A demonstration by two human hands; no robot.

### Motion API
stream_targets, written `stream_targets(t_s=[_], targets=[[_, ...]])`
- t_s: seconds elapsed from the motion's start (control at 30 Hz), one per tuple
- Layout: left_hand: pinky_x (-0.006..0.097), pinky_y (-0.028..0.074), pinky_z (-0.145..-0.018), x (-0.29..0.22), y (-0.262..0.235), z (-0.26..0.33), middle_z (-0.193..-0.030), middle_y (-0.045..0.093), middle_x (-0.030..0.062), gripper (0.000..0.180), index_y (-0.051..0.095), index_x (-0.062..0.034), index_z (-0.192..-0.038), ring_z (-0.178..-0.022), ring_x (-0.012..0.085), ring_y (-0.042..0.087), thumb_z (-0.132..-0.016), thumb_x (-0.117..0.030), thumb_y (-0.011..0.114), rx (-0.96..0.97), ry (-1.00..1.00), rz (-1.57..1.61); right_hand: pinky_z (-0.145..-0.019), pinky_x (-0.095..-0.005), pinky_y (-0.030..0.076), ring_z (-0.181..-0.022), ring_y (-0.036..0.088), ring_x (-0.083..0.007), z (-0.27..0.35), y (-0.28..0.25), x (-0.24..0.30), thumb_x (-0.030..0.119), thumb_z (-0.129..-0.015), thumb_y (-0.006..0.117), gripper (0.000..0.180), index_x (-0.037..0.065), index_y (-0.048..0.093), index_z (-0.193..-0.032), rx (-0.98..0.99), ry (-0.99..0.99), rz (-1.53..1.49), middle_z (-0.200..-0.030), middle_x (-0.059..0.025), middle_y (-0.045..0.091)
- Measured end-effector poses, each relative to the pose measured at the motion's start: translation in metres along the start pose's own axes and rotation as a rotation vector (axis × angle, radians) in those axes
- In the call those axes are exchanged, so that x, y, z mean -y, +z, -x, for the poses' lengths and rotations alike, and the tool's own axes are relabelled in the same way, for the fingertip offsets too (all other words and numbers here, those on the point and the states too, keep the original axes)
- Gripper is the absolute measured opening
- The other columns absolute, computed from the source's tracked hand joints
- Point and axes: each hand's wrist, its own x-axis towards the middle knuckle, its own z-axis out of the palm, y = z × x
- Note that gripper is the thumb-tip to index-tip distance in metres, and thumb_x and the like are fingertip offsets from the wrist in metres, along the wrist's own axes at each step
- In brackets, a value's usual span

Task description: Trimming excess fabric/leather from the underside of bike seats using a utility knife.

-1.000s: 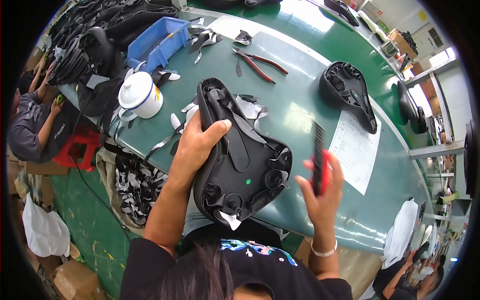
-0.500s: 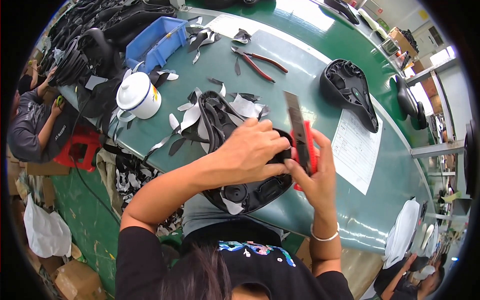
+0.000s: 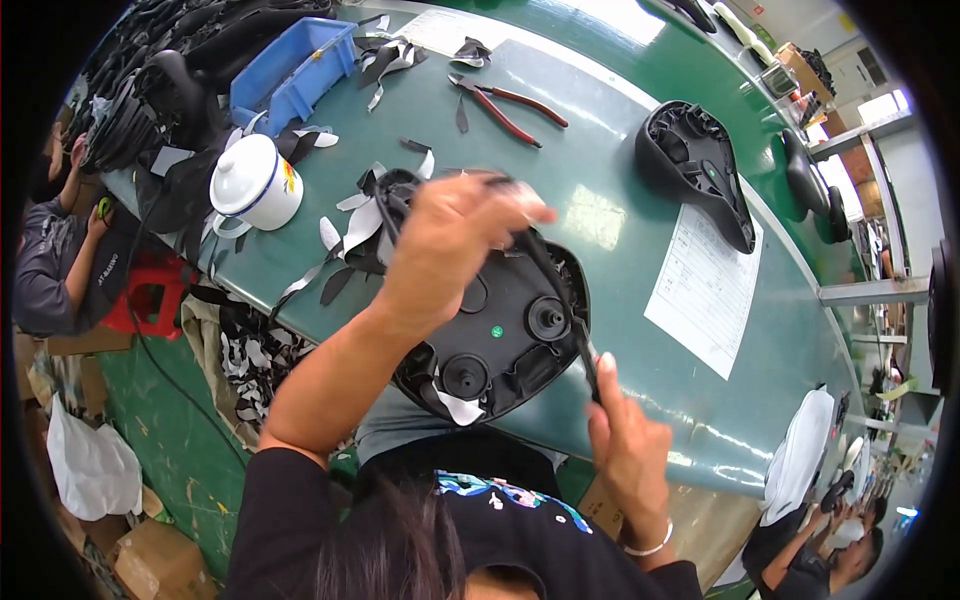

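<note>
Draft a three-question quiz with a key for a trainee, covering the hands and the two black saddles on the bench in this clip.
1. True or false: in this view the left hand covers part of the nearer saddle, whose hollow underside faces up.

2. Multiple choice: where is the cutter?
A) In the left hand
B) In the right hand
C) Lying loose, away from both hands

3. Fill in the blank: the narrow end of the farther saddle overlaps a white ______.

Key:
1. True
2. B
3. Sheet of paper
</note>
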Motion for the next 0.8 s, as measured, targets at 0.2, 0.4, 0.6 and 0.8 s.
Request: stream_targets(t_s=[0.2, 0.4, 0.6, 0.8], targets=[[0.03, 0.041, -0.064, -0.017, 0.011, 0.024, -0.065, 0.045, 0.0013, 0.008, 0.057, -0.0067, -0.084, -0.059, 0.0152, 0.043, -0.081, -0.011, 0.063, 0.147, 0.162, -0.348, -0.053, -0.0369, 0.046, -0.059, 0.059, -0.0309, -0.028, -0.013, 0.006, 0.009, -0.084, 0.061, 0.05, 0.014, 0.05, -0.133, 0.048, 0.141, -0.068, -0.079, -0.0124, 0.065], [0.027, 0.038, -0.058, 0.014, -0.009, -0.035, -0.078, 0.057, 0.0044, 0.01, 0.06, -0.004, -0.075, -0.062, 0.0182, 0.045, -0.072, -0.004, 0.07, 0.217, 0.818, -1.251, -0.048, -0.0411, 0.04, -0.052, 0.054, -0.0307, -0.069, -0.003, 0.0, 0.018, -0.086, 0.061, 0.047, 0.017, 0.051, -0.132, -0.002, 0.075, 0.088, -0.066, -0.0107, 0.058], [0.025, 0.04, -0.082, 0.017, -0.032, -0.035, -0.083, 0.064, 0.0024, 0.025, 0.07, -0.0032, -0.076, -0.083, 0.0098, 0.053, -0.084, -0.026, 0.07, -0.194, 0.277, -0.307, -0.043, -0.039, 0.038, -0.045, 0.053, -0.0289, -0.033, -0.019, 0.011, 0.024, -0.087, 0.061, 0.05, 0.02, 0.048, -0.135, 0.092, 0.044, 0.067, -0.056, -0.0086, 0.051], [0.03, 0.03, -0.105, -0.005, -0.021, 0.046, -0.111, 0.065, 0.0072, 0.035, 0.062, 0.001, -0.113, -0.117, 0.0168, 0.049, -0.1, -0.025, 0.045, 0.059, -0.158, -0.199, -0.051, -0.0364, 0.04, -0.054, 0.053, -0.0244, -0.119, -0.04, -0.053, 0.021, -0.082, 0.065, 0.048, 0.028, 0.055, -0.128, 0.261, -0.325, -0.025, -0.061, -0.0054, 0.051]])
